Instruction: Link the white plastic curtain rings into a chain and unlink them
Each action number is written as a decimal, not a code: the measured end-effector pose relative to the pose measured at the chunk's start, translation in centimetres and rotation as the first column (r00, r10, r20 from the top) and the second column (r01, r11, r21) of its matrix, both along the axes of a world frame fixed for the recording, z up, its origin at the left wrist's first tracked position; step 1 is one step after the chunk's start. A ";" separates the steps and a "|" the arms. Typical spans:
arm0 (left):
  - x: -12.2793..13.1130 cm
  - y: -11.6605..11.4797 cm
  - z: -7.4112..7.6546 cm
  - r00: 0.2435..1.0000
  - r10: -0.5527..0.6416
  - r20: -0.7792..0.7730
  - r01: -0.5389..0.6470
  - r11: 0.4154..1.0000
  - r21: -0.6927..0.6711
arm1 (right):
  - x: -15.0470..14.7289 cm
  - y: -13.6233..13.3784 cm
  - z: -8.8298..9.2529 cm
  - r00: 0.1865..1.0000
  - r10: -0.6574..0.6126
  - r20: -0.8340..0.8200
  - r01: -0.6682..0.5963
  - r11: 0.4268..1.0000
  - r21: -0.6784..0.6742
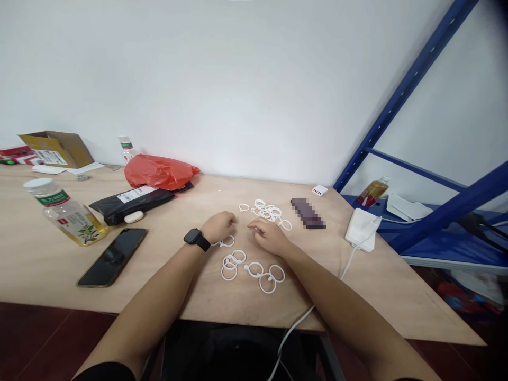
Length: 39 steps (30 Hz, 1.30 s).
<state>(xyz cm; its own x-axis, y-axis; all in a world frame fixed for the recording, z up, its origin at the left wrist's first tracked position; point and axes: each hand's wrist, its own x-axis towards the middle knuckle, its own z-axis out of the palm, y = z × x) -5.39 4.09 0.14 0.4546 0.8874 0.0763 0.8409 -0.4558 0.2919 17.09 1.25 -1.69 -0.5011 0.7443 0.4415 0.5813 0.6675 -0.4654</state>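
Note:
My left hand [219,227], with a black watch [197,239] on its wrist, rests low over the table with its fingers curled in; whatever they may hold is hidden. Under and beside its wrist lie white plastic rings [228,241]. Facing it across a small gap, my right hand [271,236] has bent fingers with the index stretched out, and no object shows in it. Just beyond the right hand is a loose pile of white rings [266,210], each with a small knob. Nearer me lie two linked-looking groups of rings, one left [229,271] and one right [268,282].
At left are a phone [112,257], a bottle [65,211], a white case [134,217], a black package [135,203] and a red bag [159,170]. At right are a pixelated dark object [308,214], a white charger [362,229] with a cable, and a blue rack [405,95].

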 end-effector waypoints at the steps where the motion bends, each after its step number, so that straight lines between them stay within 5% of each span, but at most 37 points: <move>1: 0.5 -0.1 -0.2 0.988 -0.073 0.138 0.073 0.997 0.005 | 0.0 0.0 0.0 1.000 -0.001 0.008 0.001 1.000 -0.005; 4: 1.7 -0.6 -0.7 0.880 -0.221 0.419 0.238 0.971 0.014 | 0.0 0.1 0.0 0.999 -0.037 0.031 0.037 0.999 -0.021; 6: 1.9 -0.7 -0.8 0.839 -0.242 0.486 0.242 0.968 0.065 | 0.0 0.2 0.1 0.997 -0.063 0.036 0.064 0.998 -0.029; 11: 1.2 -0.5 -0.4 0.946 -0.121 0.302 0.075 0.985 0.158 | 0.2 0.2 0.2 0.996 -0.082 0.042 0.084 0.996 -0.041; 21: 1.8 -1.0 -0.9 0.958 -0.279 0.071 0.270 0.956 0.119 | 0.3 0.4 -0.4 0.981 -0.008 0.192 0.014 0.999 -0.032; 29: 2.2 -1.6 0.3 0.972 -0.105 0.209 0.078 0.988 0.137 | 0.2 0.3 0.0 0.998 -0.059 -0.021 0.057 0.997 -0.055; 34: 2.3 -1.6 0.4 0.961 -0.134 0.244 0.099 0.984 0.151 | 0.0 -0.1 0.3 0.975 -0.104 -0.197 0.065 0.979 -0.191; 39: 2.5 -1.8 0.4 0.959 -0.124 0.253 0.073 0.977 0.201 | -0.2 -0.2 0.5 0.982 -0.048 -0.183 0.010 0.980 -0.201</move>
